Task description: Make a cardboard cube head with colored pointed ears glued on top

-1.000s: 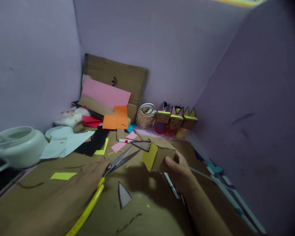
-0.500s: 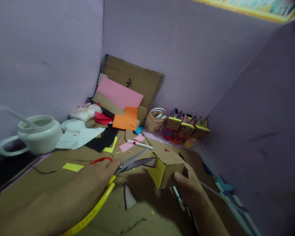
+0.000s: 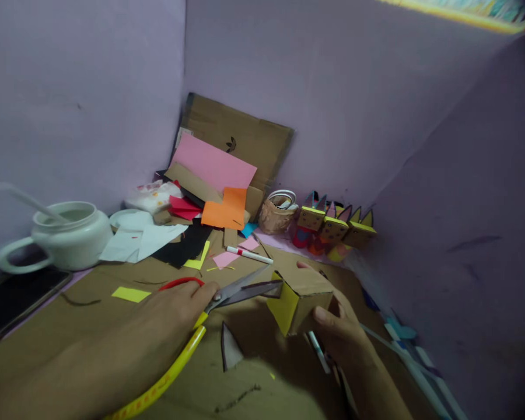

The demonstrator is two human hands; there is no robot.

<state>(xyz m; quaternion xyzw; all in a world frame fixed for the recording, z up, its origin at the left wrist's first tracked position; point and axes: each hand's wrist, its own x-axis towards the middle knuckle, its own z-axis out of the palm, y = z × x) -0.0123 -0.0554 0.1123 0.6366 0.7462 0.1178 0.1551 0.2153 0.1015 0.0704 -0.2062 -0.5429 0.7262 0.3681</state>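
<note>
My left hand [image 3: 190, 300] is closed around scissors [image 3: 231, 294] with red and yellow handle parts, their blades apart and pointing right. A small cardboard box [image 3: 312, 300] with a yellow face is gripped in my right hand [image 3: 339, 326], fingers behind it and thumb on its near side. At the box's left edge, a dark-edged pointed piece [image 3: 266, 289] overlaps the blade tips; whether it is fixed to the box I cannot tell. Below the blades lies another dark-edged triangular piece [image 3: 231, 347]. A yellow band [image 3: 166, 376] with reddish marks curves beside my left forearm.
A white pot [image 3: 72, 239] stands at the left beside a dark phone [image 3: 21, 303]. Behind are coloured paper sheets [image 3: 223, 210], a red-and-white marker [image 3: 249, 255], a brown container [image 3: 275, 216] and several eared cardboard figures [image 3: 335, 227]. Another marker [image 3: 318, 352] lies under my right hand.
The box and my right hand sit slightly further right in the picture, while the whole view has shifted a little. Both hands keep their holds, and the scissor blades stay apart.
</note>
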